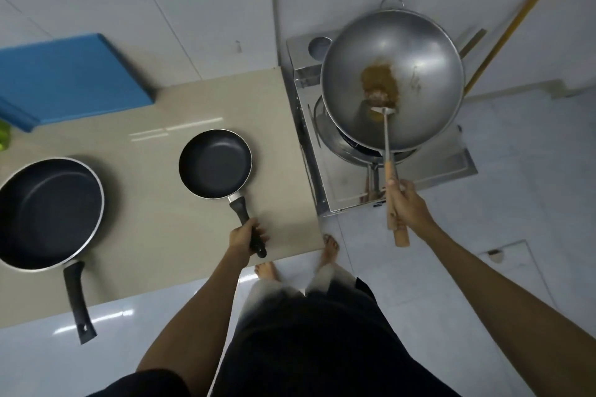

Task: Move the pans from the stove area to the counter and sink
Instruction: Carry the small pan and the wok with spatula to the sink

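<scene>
A small black frying pan (215, 163) rests on the beige counter (180, 213), and my left hand (245, 237) is closed around its black handle. A larger black frying pan (48, 213) lies at the counter's left, handle pointing toward me past the edge. A big steel wok (419, 74) sits on the steel gas stove (342, 184) to the right, with brown food in its middle. My right hand (404, 203) grips the wooden handle of a metal spatula (387, 138) whose blade is in the wok, together with what looks like the wok's wooden handle.
A blue board (71, 77) lies at the counter's back left, with a green object (4, 138) at the far left edge. A long wooden stick (506, 39) leans against the tiled wall behind the stove. My bare feet stand on the white floor (516, 171) below.
</scene>
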A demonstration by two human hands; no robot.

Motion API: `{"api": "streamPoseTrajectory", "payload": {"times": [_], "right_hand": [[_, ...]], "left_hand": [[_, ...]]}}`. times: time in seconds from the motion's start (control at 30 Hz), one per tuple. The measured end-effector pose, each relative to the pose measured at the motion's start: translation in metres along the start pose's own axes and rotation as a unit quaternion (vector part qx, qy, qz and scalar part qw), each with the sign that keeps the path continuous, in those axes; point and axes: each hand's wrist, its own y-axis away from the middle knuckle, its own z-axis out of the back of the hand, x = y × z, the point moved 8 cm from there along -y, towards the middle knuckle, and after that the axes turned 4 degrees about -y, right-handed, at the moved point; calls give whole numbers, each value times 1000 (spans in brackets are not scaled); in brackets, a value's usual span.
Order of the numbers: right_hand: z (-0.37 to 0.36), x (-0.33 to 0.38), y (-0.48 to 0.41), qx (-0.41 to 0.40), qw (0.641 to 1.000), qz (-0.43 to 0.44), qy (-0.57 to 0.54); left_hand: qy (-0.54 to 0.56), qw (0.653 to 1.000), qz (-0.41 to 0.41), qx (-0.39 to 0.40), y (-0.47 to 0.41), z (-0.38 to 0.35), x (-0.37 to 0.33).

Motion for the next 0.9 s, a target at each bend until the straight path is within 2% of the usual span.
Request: {"api": "streamPoseTrajectory", "payload": {"times": [0.1, 0.2, 0.3, 0.37, 0.5, 0.67, 0.83, 0.9], "right_hand": [[-3, -10, -7, 33, 997, -35, -58], [-10, -17, -6, 85, 974, -96, -187], [-16, -18, -6, 125, 955, -121, -242], [-18, -21, -7, 141, 944, -133, -265], [-20, -23, -11, 153, 926, -151, -310], [-27, -17, -18, 166, 909, -174, -339], [-27, -15, -27, 160, 897, -206, -358], [-28, -14, -31, 163, 887, -215, -374]], "left_hand": [[16, 1000, 8, 5, -4, -3, 6], [29, 999, 1, 15, -4, -2, 5], [50, 998, -15, 23, -6, 3, 1], [79, 996, -19, 27, -8, 7, -2], [69, 997, -20, 42, -6, 12, -7], [143, 988, -19, 48, -4, 6, -12], [194, 974, -1, 118, 0, -3, -21], [204, 971, 17, 119, 1, -4, -26]]}}
